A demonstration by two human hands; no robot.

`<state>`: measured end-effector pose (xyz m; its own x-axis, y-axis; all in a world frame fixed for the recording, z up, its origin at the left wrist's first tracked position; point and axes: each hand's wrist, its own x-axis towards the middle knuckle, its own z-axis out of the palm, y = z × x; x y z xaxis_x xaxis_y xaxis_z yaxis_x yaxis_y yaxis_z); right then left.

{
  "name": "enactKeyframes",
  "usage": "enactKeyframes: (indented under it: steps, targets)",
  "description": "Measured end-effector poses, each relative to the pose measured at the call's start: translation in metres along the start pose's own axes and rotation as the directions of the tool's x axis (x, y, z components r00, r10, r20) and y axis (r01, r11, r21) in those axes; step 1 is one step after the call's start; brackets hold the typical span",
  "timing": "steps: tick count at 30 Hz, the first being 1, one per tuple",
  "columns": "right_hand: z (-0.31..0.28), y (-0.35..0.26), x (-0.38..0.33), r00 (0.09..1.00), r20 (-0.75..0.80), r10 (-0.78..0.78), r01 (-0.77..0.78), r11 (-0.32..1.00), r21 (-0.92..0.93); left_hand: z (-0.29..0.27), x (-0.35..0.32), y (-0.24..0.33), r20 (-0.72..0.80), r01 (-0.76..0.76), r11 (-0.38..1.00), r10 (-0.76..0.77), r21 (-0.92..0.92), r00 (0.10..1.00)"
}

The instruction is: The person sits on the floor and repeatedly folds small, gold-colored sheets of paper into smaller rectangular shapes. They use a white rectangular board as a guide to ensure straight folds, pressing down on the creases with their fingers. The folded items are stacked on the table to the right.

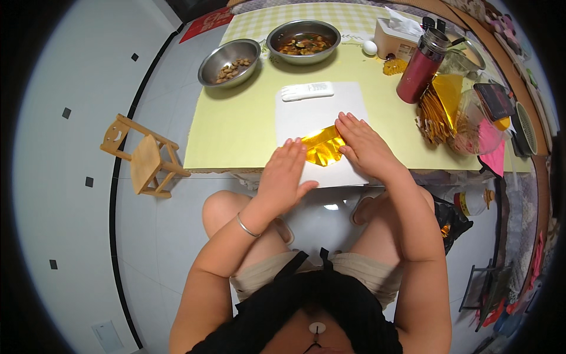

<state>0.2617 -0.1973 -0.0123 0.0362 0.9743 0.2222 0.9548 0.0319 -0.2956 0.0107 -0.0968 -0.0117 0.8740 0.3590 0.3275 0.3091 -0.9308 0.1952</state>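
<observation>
Gold foil sheet (323, 147): a crinkled, shiny piece of gold paper, lying on the white board (318, 115) at that board's near edge, between the two hands.
Handling: judged very light and thin, limp rather than stiff, quick to crease and easy to tear; the glossy face looks slippery under a palm. Best taken by a corner or a free edge with the fingertips, or pinned flat with an open palm.
Left hand (286, 171): open and flat, fingers together and stretched out, lying on the board with the fingertips at the foil's left edge; it grips nothing. A thin bangle sits on the wrist.
Right hand (362, 144): also open, fingers spread a little, pressed down over the foil's right side; nothing is clamped in it.
Hands together: close side by side, not touching, the foil showing in the gap.
White remote (306, 91): on the far end of the board, well apart from the foil.
Red flask (420, 68): right of the board, upright.
Steel bowls: one with nuts (230, 62) and one with a cooked dish (303, 41), beyond the board.
Gold paper stack (439, 106): right of the board, just below the flask.
</observation>
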Motion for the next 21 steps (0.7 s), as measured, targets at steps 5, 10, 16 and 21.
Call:
enactKeyframes:
  steps: [5, 10, 16, 21]
  targets:
    - [-0.022, -0.002, -0.006, 1.000, -0.001, -0.024, 0.024, 0.996, 0.086, 0.004, -0.008, -0.015, -0.194, 0.049, 0.998, -0.054, -0.033, 0.979]
    - [-0.025, -0.017, -0.010, 0.994, -0.106, -0.017, 0.026, 0.996, 0.086, 0.003, -0.004, -0.018, -0.360, 0.029, 0.975, -0.109, -0.221, 0.927]
    - [-0.022, -0.016, -0.009, 0.976, -0.212, -0.044, 0.073, 0.988, 0.134, -0.003, 0.004, -0.031, -0.314, 0.065, 0.936, -0.181, -0.346, 0.932]
    - [-0.031, -0.022, -0.014, 0.996, -0.058, -0.065, 0.072, 0.988, 0.134, -0.016, 0.004, -0.021, -0.216, 0.017, 0.986, -0.053, -0.165, 0.975]
